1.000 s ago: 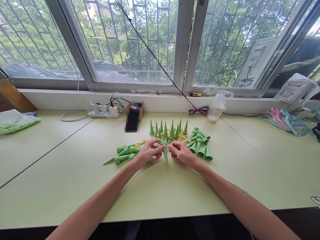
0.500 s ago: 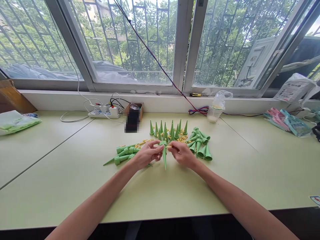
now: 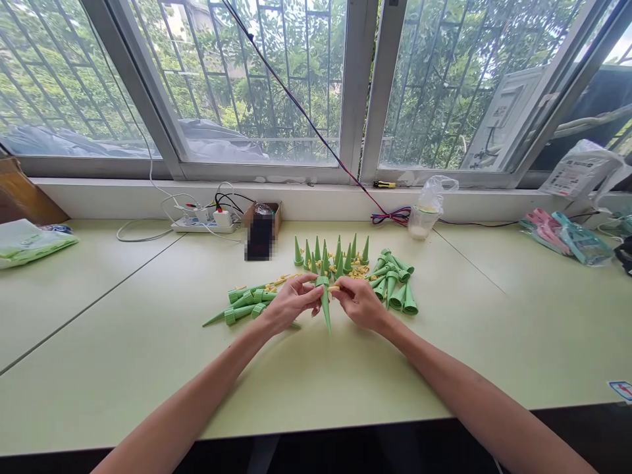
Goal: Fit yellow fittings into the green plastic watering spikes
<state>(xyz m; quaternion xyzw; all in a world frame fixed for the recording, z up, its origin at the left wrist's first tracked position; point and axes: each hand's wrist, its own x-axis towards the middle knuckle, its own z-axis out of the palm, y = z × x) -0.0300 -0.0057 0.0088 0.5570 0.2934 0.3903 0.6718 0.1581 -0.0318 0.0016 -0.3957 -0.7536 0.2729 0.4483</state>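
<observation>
My left hand [image 3: 292,304] is closed on a green plastic watering spike [image 3: 325,309], gripping it near its ribbed cap with the tip pointing down toward me. Between the thumb and finger of my right hand [image 3: 359,301] is a small yellow plastic piece [image 3: 334,288], its end against the side of the spike just below the cap. Behind my hands, several green spikes [image 3: 365,251] stand upright on their caps among loose yellow pieces [image 3: 356,270]. More capped spikes [image 3: 239,313] lie beside my left hand, and hollow green cones [image 3: 395,289] are heaped beyond my right hand.
The pale green table [image 3: 316,388] runs up to the window sill. At the back are a power strip [image 3: 205,224] with cables, a small cardboard box [image 3: 276,217], a bagged plastic cup [image 3: 423,220] and a wire bundle [image 3: 392,216]. Plastic packages [image 3: 567,237] lie at the right.
Both hands keep nearly the same place, with the yellow piece still at the spike's side. The spike's tip has swung slightly right. The whole view has shifted slightly.
</observation>
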